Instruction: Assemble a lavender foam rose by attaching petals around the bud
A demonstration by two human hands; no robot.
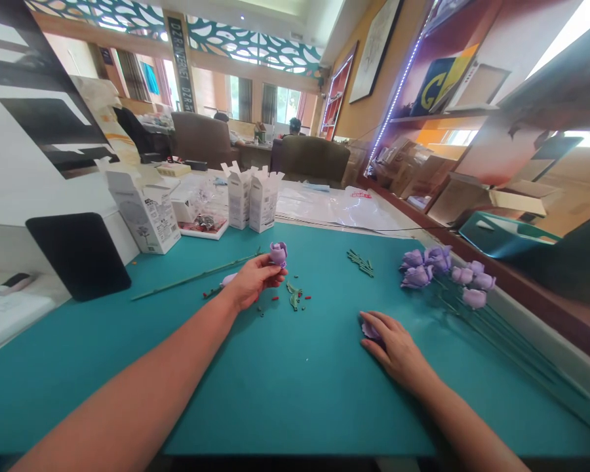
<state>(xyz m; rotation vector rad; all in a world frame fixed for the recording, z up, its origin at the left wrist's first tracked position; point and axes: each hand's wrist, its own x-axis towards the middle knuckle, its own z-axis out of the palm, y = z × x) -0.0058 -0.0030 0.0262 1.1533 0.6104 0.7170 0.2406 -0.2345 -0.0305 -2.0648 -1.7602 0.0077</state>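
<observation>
The lilac, cup-shaped rosebud was upright in the left hand, above the teal mat, pinched between thumb and fingers that were drawn narrow around its base. The right hand lay palm down over a ruffled lilac petal piece, its fingers slightly spread and bent; whether they gripped it or only covered it, I could not tell.

At the back of the mat, a large white printed cardboard box stood on the left, and two narrow white printed cardboard boxes stood side by side farther right, all with their top flaps up (what was inside could not be seen). Between them, a shallow white tray bore clear plastic wrapping and small dark red pieces. At the far right, an open teal bin had something pale inside, too unclear to name.

The rosebud had smooth, rounded outer petals that curled at the rim around a paler, tightly closed centre, with a deeper purple part beneath. Near the left hand lay a long green stem, curled green leafy scraps and tiny red tubes. Opened lilac flowers lay together on the right.
</observation>
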